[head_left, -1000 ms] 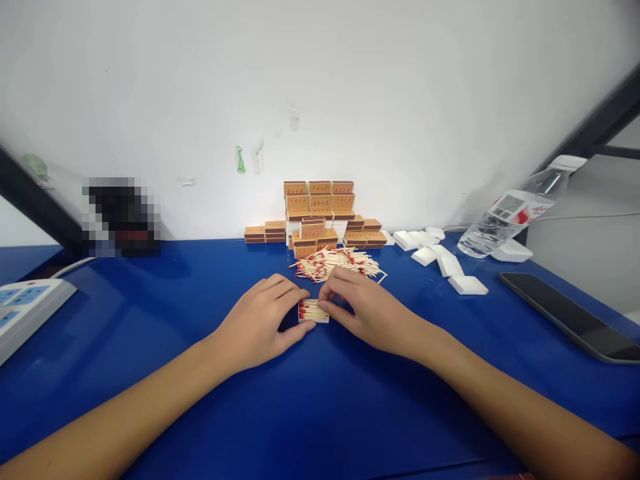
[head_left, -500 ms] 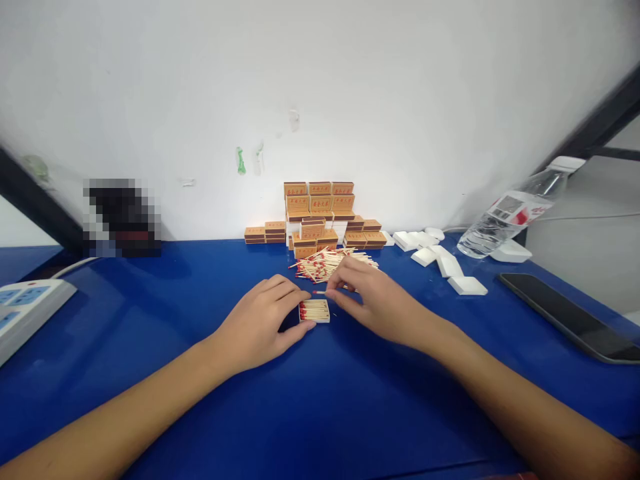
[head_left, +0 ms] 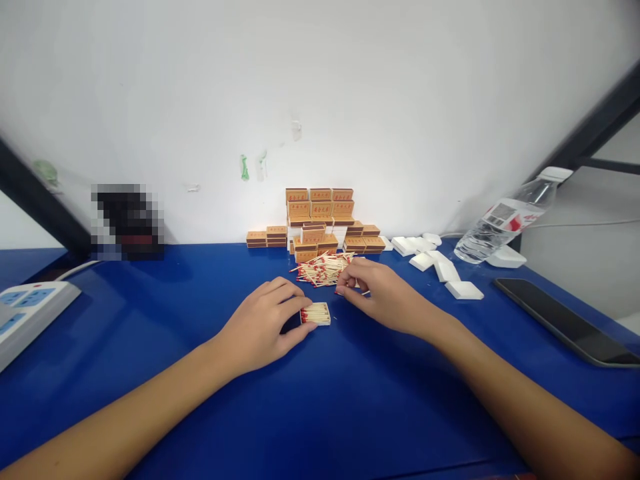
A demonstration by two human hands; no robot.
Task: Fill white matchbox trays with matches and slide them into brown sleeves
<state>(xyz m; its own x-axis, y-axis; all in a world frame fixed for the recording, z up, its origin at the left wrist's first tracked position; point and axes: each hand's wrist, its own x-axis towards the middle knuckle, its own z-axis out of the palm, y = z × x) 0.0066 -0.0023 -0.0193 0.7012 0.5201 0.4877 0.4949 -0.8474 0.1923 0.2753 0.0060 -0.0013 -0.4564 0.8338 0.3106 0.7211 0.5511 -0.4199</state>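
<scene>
On the blue table, a small white matchbox tray [head_left: 324,323] lies with a layer of matches [head_left: 315,313] inside, their red heads to the left. My left hand [head_left: 270,320] grips its left end between thumb and fingers. To the right of the tray, my right hand [head_left: 375,293] is closed in a pinch by the edge of a loose heap of matches [head_left: 320,270]. A red match head shows at its fingertips; most of that match is hidden by the fingers. The hand also covers the heap's right side.
Orange matchboxes [head_left: 321,209] stand stacked against the wall behind the heap. White trays [head_left: 444,269] lie to the right, near a leaning water bottle [head_left: 505,217] and a phone [head_left: 565,320]. At the left are a power strip [head_left: 45,307] and a blurred dark object [head_left: 130,223].
My right hand has moved right, away from the tray, to the edge of the heap. The match that stuck out left from its fingers no longer shows there. My left hand keeps its hold.
</scene>
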